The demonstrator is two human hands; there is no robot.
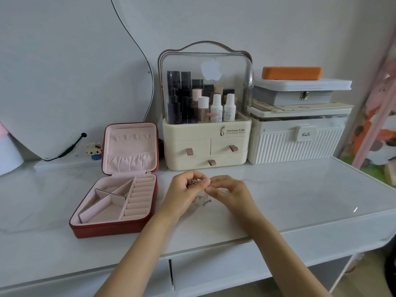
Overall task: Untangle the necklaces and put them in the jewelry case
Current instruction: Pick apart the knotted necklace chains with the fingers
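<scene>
White glossy marble-look tabletop under my hands. Open red jewelry case with pink lining left of my left hand; cream drawered cosmetic organizer, white ribbed storage box beyond my hands.

Two bare forearms enter from the near edge, one on the left and one on the right, each ending in a hand. The left hand and the right hand are uncovered: no sleeve, cuff or glove shows anywhere along either arm up to the frame's edge. The wrists carry no watch or band. The fingers are slender with short nails; whether any ring is worn is too small to tell.
</scene>
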